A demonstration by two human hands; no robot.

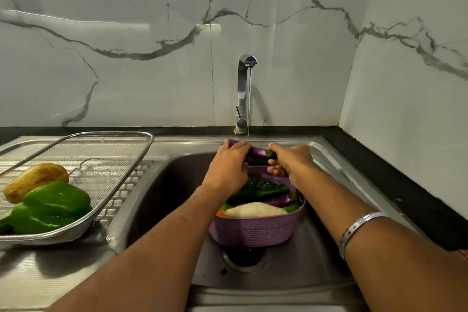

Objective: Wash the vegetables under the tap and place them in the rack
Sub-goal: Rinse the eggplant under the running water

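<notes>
Gripping eggplant | both hands, left, right | long axis left-right | under tap

aubergine: purple, lying crosswise under the tap's stream, gripped at both ends
tap: chrome, upright at the sink's back edge, thin stream running
rack: steel mesh tray on the drainboard, left of the basin
green pepper: glossy, in the rack's near end
potato: yellow-brown, in the rack, touching the pepper
purple basket: in the basin, holding more vegetables
</notes>
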